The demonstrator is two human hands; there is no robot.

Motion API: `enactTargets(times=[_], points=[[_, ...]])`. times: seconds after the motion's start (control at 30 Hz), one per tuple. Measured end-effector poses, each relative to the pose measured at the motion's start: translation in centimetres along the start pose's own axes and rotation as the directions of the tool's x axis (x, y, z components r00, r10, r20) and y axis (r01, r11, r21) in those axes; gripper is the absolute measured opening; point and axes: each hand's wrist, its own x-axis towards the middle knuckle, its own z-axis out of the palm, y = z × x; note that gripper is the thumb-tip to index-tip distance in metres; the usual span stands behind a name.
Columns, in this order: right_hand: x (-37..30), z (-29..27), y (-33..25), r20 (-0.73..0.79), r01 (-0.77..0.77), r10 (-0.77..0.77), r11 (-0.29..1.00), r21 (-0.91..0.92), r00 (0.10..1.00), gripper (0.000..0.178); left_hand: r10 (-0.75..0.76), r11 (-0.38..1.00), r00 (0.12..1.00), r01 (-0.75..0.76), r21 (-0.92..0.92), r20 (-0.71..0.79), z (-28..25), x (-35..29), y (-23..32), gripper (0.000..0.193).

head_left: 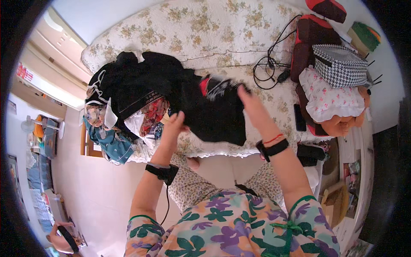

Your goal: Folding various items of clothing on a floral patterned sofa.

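Observation:
A black garment with a red, white and grey print hangs flattened between my hands over the edge of a flowered couch; the print is smeared by motion. My left hand is closed at its near left edge, thumb on top. At the far right corner, my right hand pinches the cloth, its fingers partly hidden. Left of this garment lies a heap of black clothes, with a red patterned cloth and a teal cloth poking out.
The couch wears a quilted floral cover. Black cables lie coiled at right, beside a red and dark seat holding a houndstooth bag and a frilled pink-flowered cloth. A phone-like black object lies near it.

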Motion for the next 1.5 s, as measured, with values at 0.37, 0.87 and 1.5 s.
enactTargets(times=[0.37, 0.87, 1.5], points=[[-4.7, -3.3, 5.5, 0.155, 0.123, -0.124, 0.992, 0.020, 0.980, 0.024, 0.299, 0.942, 0.953, -0.302, -0.145, -0.042, 0.4, -3.2, 0.5, 0.024], [-7.7, 3.2, 11.9, 0.308, -0.352, 0.294, 0.923, 0.154, 0.905, 0.044, 0.249, 0.662, 0.504, -0.712, 0.234, 0.827, 4.9, -11.6, -2.7, 0.019], [-10.0, -0.3, 14.9, 0.280, -0.285, 0.248, 0.953, 0.099, 0.927, 0.042, -0.215, 0.974, 0.860, 0.223, 0.037, 0.464, 5.2, -7.3, -9.1, 0.021]])
